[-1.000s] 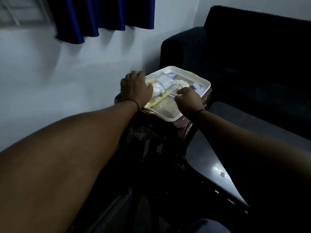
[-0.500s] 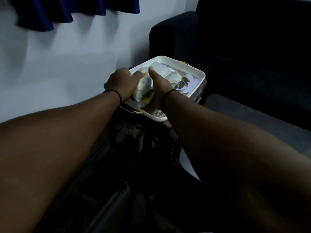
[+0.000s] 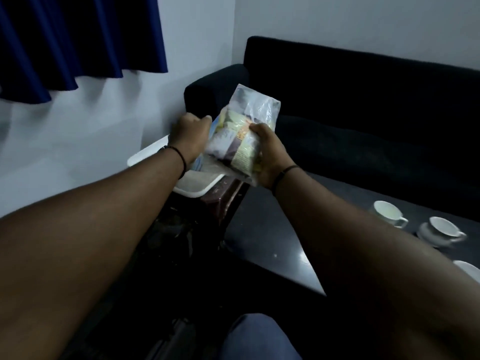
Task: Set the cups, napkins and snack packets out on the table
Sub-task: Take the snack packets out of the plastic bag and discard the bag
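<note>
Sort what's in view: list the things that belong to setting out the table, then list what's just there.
Part of the job: snack packets held by left hand and right hand; white tray; cups; dark table.

Just there: sofa; blue curtain; side stand.

The snack packets [image 3: 240, 137] sit between the left hand [image 3: 191, 139] and the right hand [image 3: 268, 158], raised above the tray [image 3: 193, 189]. The tray rests on a small stand [image 3: 220, 197] in the corner, against the wall [image 3: 78, 141] on the left and in front of the sofa [image 3: 363, 113] arm. To the right of the stand lies the surface [image 3: 272, 237], which runs along the front of the sofa. On its right part stand three cups: the far cup [image 3: 388, 213], the middle cup [image 3: 441, 229] on a saucer nearer the viewer, and the near cup [image 3: 467, 270] at the picture's right edge. A curtain [image 3: 78, 40] hangs on the wall at upper left. The person's knee [image 3: 257, 336] lies at the bottom, before the surface.
</note>
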